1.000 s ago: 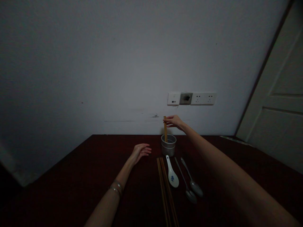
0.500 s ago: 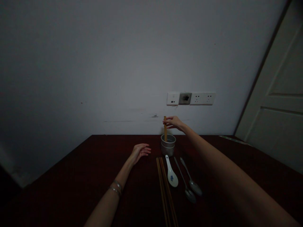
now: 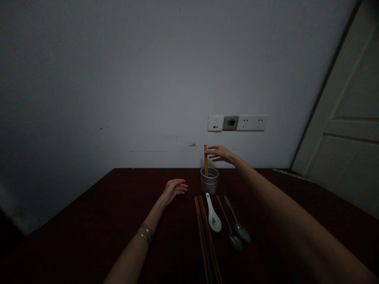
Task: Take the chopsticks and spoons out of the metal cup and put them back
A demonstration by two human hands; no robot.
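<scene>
A pair of chopsticks (image 3: 206, 159) stands upright in a round metal cup (image 3: 209, 184) near the wall. Just right of their upper ends is my right hand (image 3: 219, 153), its fingers apart and holding nothing. My left hand (image 3: 174, 189) rests open above the table, left of the cup, with nothing in it. In front of the cup lie several more chopsticks (image 3: 204, 232). Beside them is a white ceramic spoon (image 3: 214, 219) with a blue mark in its bowl. Farther right lie two metal spoons, a long thin one (image 3: 236, 241) and a wider one (image 3: 242, 232).
The dark red table (image 3: 142, 213) meets a grey wall (image 3: 148, 79) at the back. Sockets and switches (image 3: 237, 123) sit on the wall above the cup. A panelled door (image 3: 349, 130) stands at the right, and a thin flat strip (image 3: 291, 174) lies at the table's back right.
My right hand has let go of the chopsticks in the cup, spread its fingers and shifted slightly right. My left hand stays where it was.
</scene>
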